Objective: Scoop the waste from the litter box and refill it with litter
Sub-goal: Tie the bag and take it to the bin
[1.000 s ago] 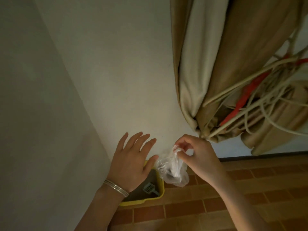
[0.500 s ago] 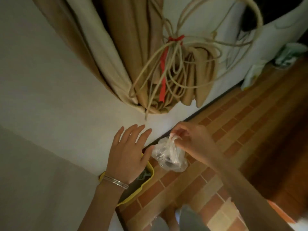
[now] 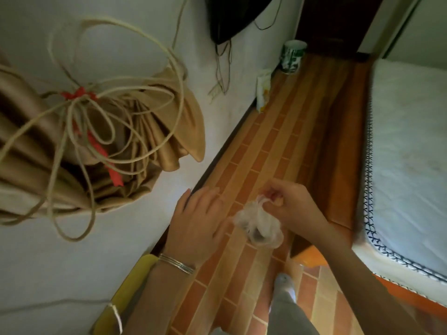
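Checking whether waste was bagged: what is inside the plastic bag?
Through the clear bag, a dark clump shows at its bottom; blur keeps me from saying what it is. The right hand pinches the bunched neck, hiding anything there.

Bag [image 3: 260,226] between hands; litter box [image 3: 128,291] left (by wall [image 3: 72,262]).

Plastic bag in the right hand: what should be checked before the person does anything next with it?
1. Grip: the right hand pinches the plastic bag by its bunched top: ok.
2. Bag knotted shut: cannot tell.
3. Waste inside: dark lumps sit at the bag's bottom: ok.
4. Left hand free: open, fingers straight, holding nothing: ok.
5. Litter box refilled: only its yellow rim shows: cannot tell.
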Tool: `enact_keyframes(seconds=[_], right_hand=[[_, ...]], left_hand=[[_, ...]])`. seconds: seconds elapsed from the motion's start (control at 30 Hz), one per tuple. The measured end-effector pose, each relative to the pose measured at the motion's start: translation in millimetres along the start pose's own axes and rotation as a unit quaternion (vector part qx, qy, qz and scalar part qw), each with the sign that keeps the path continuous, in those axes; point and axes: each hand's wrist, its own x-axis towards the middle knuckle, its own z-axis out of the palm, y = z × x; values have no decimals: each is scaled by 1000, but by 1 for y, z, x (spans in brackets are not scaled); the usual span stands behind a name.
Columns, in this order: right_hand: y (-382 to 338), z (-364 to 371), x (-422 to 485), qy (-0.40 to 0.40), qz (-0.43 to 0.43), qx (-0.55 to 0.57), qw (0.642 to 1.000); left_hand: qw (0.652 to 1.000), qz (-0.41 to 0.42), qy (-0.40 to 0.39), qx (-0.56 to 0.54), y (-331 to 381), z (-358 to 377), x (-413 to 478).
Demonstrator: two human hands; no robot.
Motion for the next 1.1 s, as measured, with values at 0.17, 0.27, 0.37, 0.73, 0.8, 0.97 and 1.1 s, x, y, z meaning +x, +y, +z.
enact_keyframes(seconds=[0.17,0.27,0.37,0.73,0.8,0.97,1.1], right_hand=[[66,-49,28,39,45,12,998],[105,-80,53,43,63,15,997],[139,-111,82,43,68,23,997],[214,-183,170,35,61,53,996],[223,-188,188,41,65,61,995],[240,-197,241,46,74,58,995],[250,-209,297,73,75,50,993]], left_hand=[[1000,10,2,-25,30,20,78],[999,25,-8,-39,48,35,125],[998,25,-7,-49,66,47,167],[999,0,-18,-47,99,71,296],[999,7,-19,-47,96,75,321],[999,24,-11,-37,82,87,388],[998,42,-13,-34,59,95,450]])
